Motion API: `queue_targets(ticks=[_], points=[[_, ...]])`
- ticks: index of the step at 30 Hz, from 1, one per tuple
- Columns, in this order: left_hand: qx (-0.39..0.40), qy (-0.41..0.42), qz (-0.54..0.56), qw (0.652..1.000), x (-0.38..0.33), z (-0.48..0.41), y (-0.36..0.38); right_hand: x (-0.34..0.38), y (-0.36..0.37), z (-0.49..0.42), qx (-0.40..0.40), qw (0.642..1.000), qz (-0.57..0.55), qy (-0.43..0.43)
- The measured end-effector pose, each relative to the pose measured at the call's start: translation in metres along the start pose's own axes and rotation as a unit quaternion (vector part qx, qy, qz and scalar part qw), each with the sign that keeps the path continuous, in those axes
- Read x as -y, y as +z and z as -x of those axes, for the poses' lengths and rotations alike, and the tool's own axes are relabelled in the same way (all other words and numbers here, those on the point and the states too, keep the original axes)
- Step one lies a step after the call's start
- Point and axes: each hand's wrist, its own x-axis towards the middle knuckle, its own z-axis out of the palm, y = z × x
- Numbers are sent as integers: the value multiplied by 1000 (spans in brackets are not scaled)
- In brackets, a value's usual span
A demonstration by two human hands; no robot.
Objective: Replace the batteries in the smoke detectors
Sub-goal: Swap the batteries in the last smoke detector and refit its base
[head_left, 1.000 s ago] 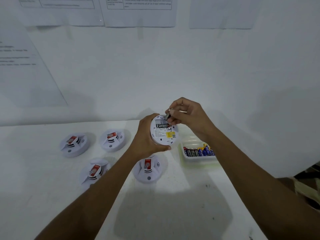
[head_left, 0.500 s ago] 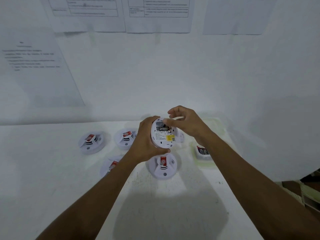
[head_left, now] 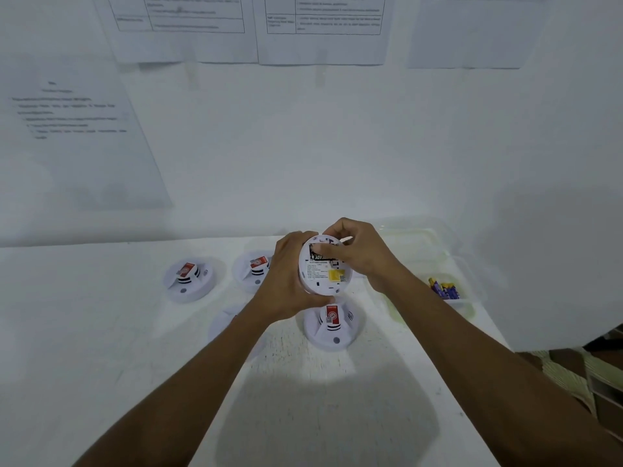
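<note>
The left hand [head_left: 290, 281] grips a white smoke detector [head_left: 325, 267] by its left edge, holding it above the table [head_left: 101, 332] with its back toward the camera. The right hand [head_left: 364, 254] curls over the detector's top, fingers pressed at the battery bay, where a black battery [head_left: 320, 257] lies seated; whether those fingers pinch anything I cannot tell. A yellow label sits on the detector's back. Four more detectors rest on the table: one [head_left: 190, 279] at far left, one [head_left: 251, 269] beside it, one [head_left: 332, 326] just below the held unit, one [head_left: 222, 326] partly hidden by the left forearm. A tray [head_left: 467, 306] with blue and yellow batteries [head_left: 443, 288] stands to the right.
</note>
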Motion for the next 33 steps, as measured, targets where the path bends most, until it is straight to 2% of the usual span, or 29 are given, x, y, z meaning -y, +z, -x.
queue_targets(ticks=[12,14,16,18,20,23,31,33], points=[[21,-12,22,999,15,3,-6,-13,-11,-19,30,999,-18,11],[12,-24,17,999,25,5,-15,-22,-23,-30,29,999,35,0],[3,-41,9,999,31,6,-25,-35,-32,-42,55,973,218,-45],[-3,-52,1,999,35,8,-32,-47,-34,-51,134,913,380,-69],[-8,-60,-1,998,36,9,-35,-57,-28,-55,188,864,463,-61],[-10,-68,1,998,36,8,-37,-64,-17,-57,189,843,500,-58],[18,-95,55,994,36,9,-34,-71,-11,-47,147,793,572,-150],[30,-98,50,994,33,10,-36,-70,-12,-45,125,791,575,-168]])
